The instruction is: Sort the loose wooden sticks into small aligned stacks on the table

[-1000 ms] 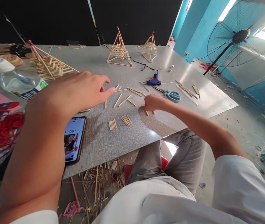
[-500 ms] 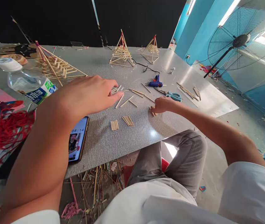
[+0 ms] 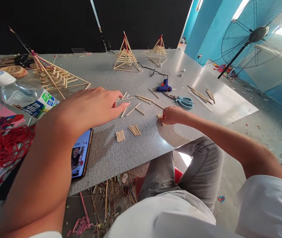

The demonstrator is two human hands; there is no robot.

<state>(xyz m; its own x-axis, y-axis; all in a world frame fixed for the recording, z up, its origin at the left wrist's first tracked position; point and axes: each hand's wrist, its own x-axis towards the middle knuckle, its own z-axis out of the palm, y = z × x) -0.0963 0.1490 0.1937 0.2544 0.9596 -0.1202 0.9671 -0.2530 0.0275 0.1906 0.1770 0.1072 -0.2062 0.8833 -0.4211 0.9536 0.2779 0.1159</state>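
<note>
My left hand (image 3: 93, 105) reaches flat over the grey table (image 3: 121, 155), fingertips touching loose wooden sticks (image 3: 133, 107) scattered mid-table. My right hand (image 3: 172, 115) rests curled on the table, fingers closed around a few short cut sticks (image 3: 159, 116). Two small bundles of short sticks (image 3: 120, 135) (image 3: 134, 130) lie side by side between the hands, nearer the front edge.
Blue scissors (image 3: 184, 102) and a blue glue gun (image 3: 164, 86) lie beyond my right hand. Stick pyramids (image 3: 126, 54) (image 3: 158, 51) stand at the back, a larger frame (image 3: 56, 76) at left. A water bottle (image 3: 24, 96), phone (image 3: 81, 157) and red string (image 3: 7, 145) sit left.
My left hand slid slightly toward me along the loose sticks. My right hand shifted a little and stays closed over the short sticks.
</note>
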